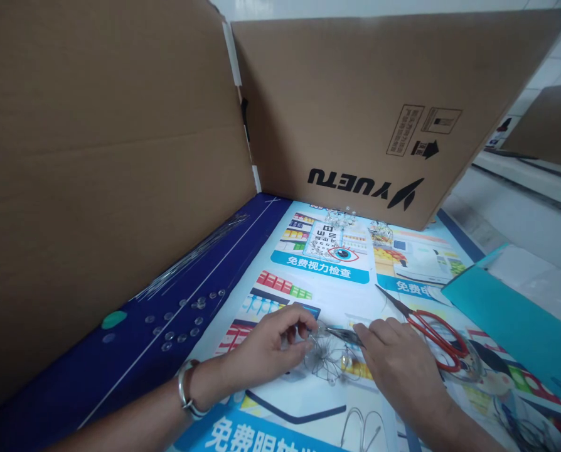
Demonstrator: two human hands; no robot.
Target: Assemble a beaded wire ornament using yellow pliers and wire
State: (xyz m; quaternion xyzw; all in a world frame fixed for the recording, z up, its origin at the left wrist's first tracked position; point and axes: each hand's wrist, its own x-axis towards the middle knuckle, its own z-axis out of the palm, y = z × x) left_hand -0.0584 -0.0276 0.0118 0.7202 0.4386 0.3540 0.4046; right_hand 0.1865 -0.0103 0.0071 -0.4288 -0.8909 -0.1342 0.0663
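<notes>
In the middle of the printed sheet, my left hand (287, 339) pinches the edge of a wire ornament (325, 359) with clear beads on thin, spread-out wires. My right hand (398, 351) is wrapped round a pair of pliers (344, 335). The narrow jaws point left and meet the ornament beside my left fingertips. Whether the jaws are clamped on a wire or bead is too small to tell. Red-handled scissors (443, 339) lie just right of my right hand, blades pointing up and left.
Cardboard panels (337, 94) wall off the left and back. Loose clear beads (181, 338), a green piece (114, 319) and a bundle of straight wires (186, 260) lie at left. More beaded wire pieces (341, 218) sit at the back. Bent wires (363, 427) lie in front; a teal box (511, 314) stands right.
</notes>
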